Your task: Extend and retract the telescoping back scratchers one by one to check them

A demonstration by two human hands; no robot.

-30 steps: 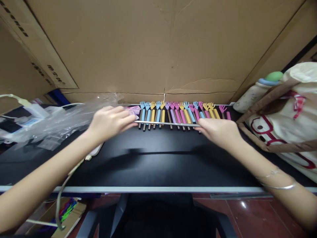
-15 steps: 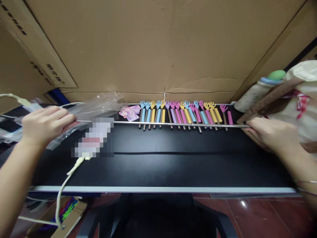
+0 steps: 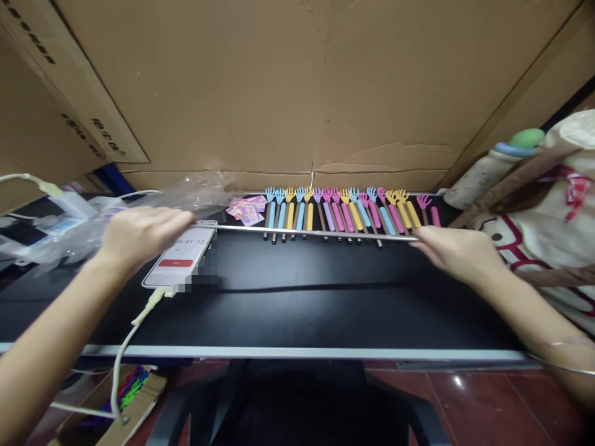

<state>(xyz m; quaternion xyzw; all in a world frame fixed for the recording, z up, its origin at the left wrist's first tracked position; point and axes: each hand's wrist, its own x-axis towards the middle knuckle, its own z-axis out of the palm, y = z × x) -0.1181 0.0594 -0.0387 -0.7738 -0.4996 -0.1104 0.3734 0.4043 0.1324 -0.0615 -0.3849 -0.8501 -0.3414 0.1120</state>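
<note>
My left hand (image 3: 142,234) and my right hand (image 3: 453,251) each grip one end of a thin telescopic metal rod (image 3: 307,232) stretched level above the black desk (image 3: 297,310). The rod runs across the lower ends of a row of several small hand-shaped back scratchers (image 3: 344,214) with blue, yellow, pink and purple grips, lying side by side at the desk's far edge. My left hand is beside a white phone (image 3: 181,260); my right hand is just right of the row.
A large cardboard sheet (image 3: 297,87) stands behind the desk. Crumpled clear plastic bags (image 3: 153,198) and small pink cards (image 3: 246,210) lie at the left. The phone has a cable (image 3: 125,353) trailing off the front edge. A cloth bag (image 3: 543,229) and a bottle (image 3: 488,170) stand at the right.
The rod was first drawn out much longer as my hands spread apart. Now both hands have come inward and the rod is shorter again.
</note>
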